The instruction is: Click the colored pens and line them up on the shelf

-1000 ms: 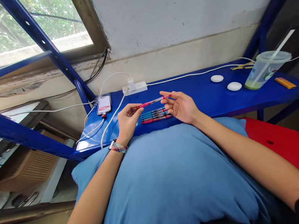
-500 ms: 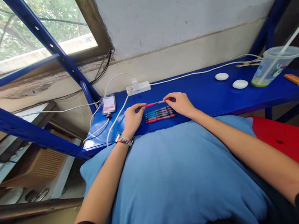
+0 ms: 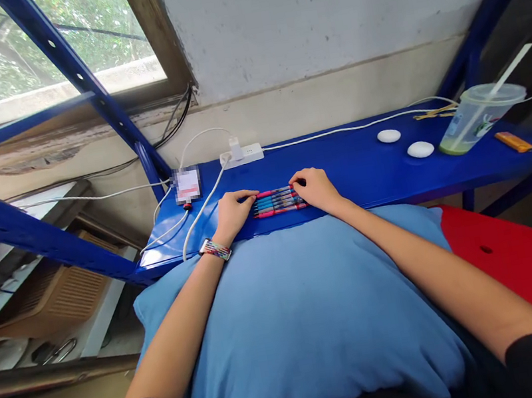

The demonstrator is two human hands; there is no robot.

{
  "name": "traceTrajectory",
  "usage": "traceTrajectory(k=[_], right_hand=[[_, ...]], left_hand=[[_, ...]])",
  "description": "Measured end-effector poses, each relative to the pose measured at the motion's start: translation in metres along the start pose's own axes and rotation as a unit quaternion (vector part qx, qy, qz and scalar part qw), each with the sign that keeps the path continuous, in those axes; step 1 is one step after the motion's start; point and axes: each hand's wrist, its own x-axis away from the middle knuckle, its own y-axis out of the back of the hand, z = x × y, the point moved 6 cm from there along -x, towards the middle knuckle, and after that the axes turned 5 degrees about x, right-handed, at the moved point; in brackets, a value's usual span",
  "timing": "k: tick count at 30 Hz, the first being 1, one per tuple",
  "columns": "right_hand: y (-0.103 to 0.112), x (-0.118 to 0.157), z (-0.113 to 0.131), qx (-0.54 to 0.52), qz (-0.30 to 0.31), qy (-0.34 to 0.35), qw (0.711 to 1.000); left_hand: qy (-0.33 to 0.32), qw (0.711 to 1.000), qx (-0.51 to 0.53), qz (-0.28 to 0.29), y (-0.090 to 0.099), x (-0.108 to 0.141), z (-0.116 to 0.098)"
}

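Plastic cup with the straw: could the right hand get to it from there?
Likely yes, by stretching: two white oval objects lie between the right hand and the plastic cup, and that hand would first release the far pink pen.

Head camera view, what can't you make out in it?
In the head view:
Right end of the far pink pen: hidden by the right hand.
Whether that or the left hand grips it: too small.
Any lettering on the pens: too small.
Pale device: partly pixelated.
Left part of the red stool: hidden by the blue cushion.
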Motion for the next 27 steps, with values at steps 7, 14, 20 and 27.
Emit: traceTrajectory(k=[7, 14, 20, 27], right_hand=[[0.002, 0.003, 0.001, -0.010, -0.002, 0.001, 1.000], [0.002, 0.000, -0.009, -0.137, -0.058, -0.054, 0.987], [-0.016, 0.001, -0.009, -0.305, -0.049, -0.130, 0.942], [-0.023, 0.005, -0.002, -0.346, -0.028, -0.141, 0.927]], left_hand=[[-0.012, 1.000, -0.026, -0.010, 0.001, 0.000, 0.000], [0.027, 0.995, 0.080, -0.055, -0.002, 0.001, 0.001], [0.070, 0.957, 0.273, -0.072, -0.023, -0.002, 0.006], [0.069, 0.940, 0.330, -0.049, -0.031, -0.002, -0.003]])
